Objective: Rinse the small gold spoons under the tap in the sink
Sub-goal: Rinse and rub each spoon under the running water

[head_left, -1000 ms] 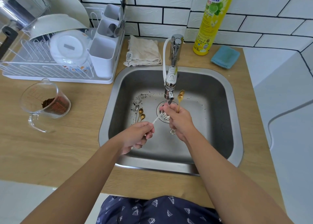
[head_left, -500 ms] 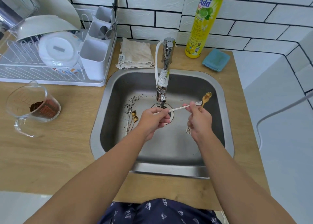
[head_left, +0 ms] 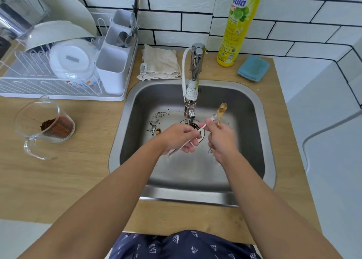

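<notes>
Wooden counter carries dish rack, measuring jug, cloth, bottle, sponge.

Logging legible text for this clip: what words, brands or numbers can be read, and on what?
Yellow dish soap bottle: large white brand word in non-Latin script; its small print is too blurred to read.
Cloth: tag print is too small.
Measuring cup: red markings are unreadable.
</notes>
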Demonstrator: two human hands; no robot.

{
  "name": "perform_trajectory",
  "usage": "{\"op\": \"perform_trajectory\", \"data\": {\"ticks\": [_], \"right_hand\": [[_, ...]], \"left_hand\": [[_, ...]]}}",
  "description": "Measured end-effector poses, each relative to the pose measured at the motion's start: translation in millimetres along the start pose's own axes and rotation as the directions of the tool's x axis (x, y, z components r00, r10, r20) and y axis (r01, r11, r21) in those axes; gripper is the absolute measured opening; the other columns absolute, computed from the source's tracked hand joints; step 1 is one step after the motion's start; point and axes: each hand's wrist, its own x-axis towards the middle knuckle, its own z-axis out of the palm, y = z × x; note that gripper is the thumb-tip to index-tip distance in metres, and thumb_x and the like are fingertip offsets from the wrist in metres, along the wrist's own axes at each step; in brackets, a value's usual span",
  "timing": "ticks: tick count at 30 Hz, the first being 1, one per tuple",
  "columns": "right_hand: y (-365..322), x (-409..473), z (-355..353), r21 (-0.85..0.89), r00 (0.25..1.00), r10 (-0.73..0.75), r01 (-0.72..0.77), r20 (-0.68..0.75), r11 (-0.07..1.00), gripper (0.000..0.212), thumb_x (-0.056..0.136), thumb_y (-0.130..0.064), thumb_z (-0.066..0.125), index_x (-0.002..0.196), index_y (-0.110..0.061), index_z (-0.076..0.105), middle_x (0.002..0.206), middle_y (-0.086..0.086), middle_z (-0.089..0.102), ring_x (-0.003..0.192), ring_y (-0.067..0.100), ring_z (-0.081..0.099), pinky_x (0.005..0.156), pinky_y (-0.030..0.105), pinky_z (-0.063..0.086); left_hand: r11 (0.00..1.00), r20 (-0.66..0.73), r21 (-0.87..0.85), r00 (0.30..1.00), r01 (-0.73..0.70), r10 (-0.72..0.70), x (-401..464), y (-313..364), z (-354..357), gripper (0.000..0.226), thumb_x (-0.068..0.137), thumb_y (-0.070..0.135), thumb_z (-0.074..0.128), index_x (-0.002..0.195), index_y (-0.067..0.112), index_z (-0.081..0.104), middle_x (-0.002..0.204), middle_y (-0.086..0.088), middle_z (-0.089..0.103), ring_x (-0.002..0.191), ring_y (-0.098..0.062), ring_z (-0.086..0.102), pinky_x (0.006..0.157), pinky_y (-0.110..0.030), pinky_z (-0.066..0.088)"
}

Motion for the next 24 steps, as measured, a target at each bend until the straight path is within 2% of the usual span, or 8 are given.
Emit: {"op": "perform_trajectory", "data": {"ticks": [2, 5, 10, 13, 17, 20, 22, 24], "right_hand": [[-7, 3, 5, 0.032, 0.999, -0.016, 0.018, -0.040, 0.999, 0.033, 0.101, -0.027, 0.063, 0.072, -0.019, 0.078, 0.087, 0.016, 0.071, 0.037, 0.008, 0.024, 0.037, 0.023, 0.021], [-21, 14, -7, 0.107, 0.992, -0.038, 0.051, -0.123, 0.993, 0.021, 0.102, -0.024, 0.063, 0.085, -0.012, 0.063, 0.094, 0.007, 0.081, 0.035, 0.005, 0.025, 0.034, 0.020, 0.022], [-21, 12, -8, 0.083, 0.998, -0.054, 0.055, -0.020, 0.995, 0.024, 0.100, -0.030, 0.067, 0.081, -0.016, 0.072, 0.082, 0.000, 0.078, 0.039, 0.005, 0.027, 0.038, 0.021, 0.022], [-15, 8, -1, 0.091, 0.995, -0.043, 0.051, -0.086, 0.995, 0.026, 0.096, -0.030, 0.072, 0.072, -0.020, 0.070, 0.077, 0.008, 0.069, 0.039, 0.007, 0.027, 0.039, 0.024, 0.021], [4, 4, 8, 0.022, 0.994, -0.007, 0.009, -0.110, 1.000, 0.027, 0.094, -0.030, 0.075, 0.070, -0.017, 0.071, 0.069, 0.006, 0.062, 0.035, 0.005, 0.027, 0.035, 0.020, 0.024], [1, 8, 8, 0.037, 0.983, -0.002, 0.009, -0.183, 0.999, 0.023, 0.093, -0.027, 0.076, 0.080, -0.008, 0.072, 0.081, 0.009, 0.073, 0.037, 0.002, 0.038, 0.046, 0.020, 0.030], [-5, 16, 0, 0.072, 0.967, 0.001, 0.018, -0.254, 0.997, 0.029, 0.092, -0.027, 0.077, 0.095, 0.001, 0.072, 0.093, 0.014, 0.077, 0.050, 0.003, 0.042, 0.056, 0.023, 0.031], [-5, 19, -3, 0.092, 0.959, 0.018, 0.009, -0.283, 0.996, 0.035, 0.091, -0.029, 0.077, 0.102, 0.004, 0.071, 0.092, 0.011, 0.078, 0.057, 0.007, 0.041, 0.059, 0.023, 0.029]], "left_hand": [[0.997, -0.019, 0.082, 1.000, -0.010, 0.012, -3, 3, -5, 0.023, 0.102, 0.028, 0.053, 0.098, 0.010, 0.067, 0.072, 0.005, 0.064, 0.052, -0.011, 0.057, 0.049, -0.021, 0.045], [0.975, -0.072, 0.222, 0.997, -0.021, 0.038, -14, -9, -21, 0.024, 0.101, 0.029, 0.051, 0.094, 0.012, 0.065, 0.065, 0.009, 0.055, 0.050, -0.007, 0.045, 0.048, -0.020, 0.035], [0.991, -0.017, 0.064, 0.993, 0.115, -0.114, -18, -18, -19, 0.031, 0.103, 0.039, 0.040, 0.078, 0.021, 0.046, 0.053, 0.013, 0.031, 0.049, -0.010, 0.024, 0.047, -0.022, 0.022], [0.991, -0.024, 0.114, 0.998, 0.067, -0.064, -18, -21, -13, 0.033, 0.105, 0.039, 0.036, 0.084, 0.018, 0.051, 0.058, 0.010, 0.038, 0.051, -0.010, 0.030, 0.052, -0.026, 0.026], [0.995, -0.056, 0.079, 0.997, -0.053, 0.057, -14, -18, -1, 0.031, 0.107, 0.032, 0.039, 0.090, 0.014, 0.058, 0.065, 0.006, 0.045, 0.046, 0.000, 0.038, 0.047, -0.012, 0.034], [0.996, -0.035, 0.075, 0.998, -0.046, 0.049, -14, -21, -2, 0.031, 0.107, 0.028, 0.039, 0.087, 0.014, 0.058, 0.063, 0.005, 0.045, 0.044, 0.000, 0.038, 0.045, -0.011, 0.034], [0.997, -0.024, 0.069, 0.999, -0.024, 0.026, -17, -29, -9, 0.032, 0.107, 0.027, 0.040, 0.085, 0.013, 0.058, 0.062, 0.004, 0.043, 0.046, -0.002, 0.037, 0.046, -0.012, 0.033], [0.995, -0.059, 0.093, 0.998, -0.020, 0.025, -17, -31, -15, 0.033, 0.107, 0.029, 0.041, 0.083, 0.015, 0.059, 0.061, 0.005, 0.045, 0.048, -0.004, 0.038, 0.048, -0.013, 0.035]]}}
